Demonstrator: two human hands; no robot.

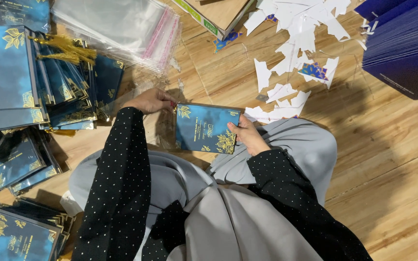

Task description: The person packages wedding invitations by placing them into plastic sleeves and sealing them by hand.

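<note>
- Two hands work over one blue card [207,128] with gold leaves on it.
- The right hand [247,137] grips the card's right edge, thumb on the front and the other fingers curled behind it.
- The left hand [152,101] pinches something small and red at the card's top left corner. Its fingers are closed tight, but I cannot tell for sure what they pinch.
- A see-through sleeve seems to lie around the card, so I think the sleeve is being closed.
- I think the flap must be pressed flat next, with the card held steady.
- Left of the left fingers lies a pile of finished cards [35,82] with gold tassels.
- Above them sits a stack of clear bags [122,29].
- Above the right fingers, white paper scraps [291,53] lie on the wooden floor [388,159].
</note>
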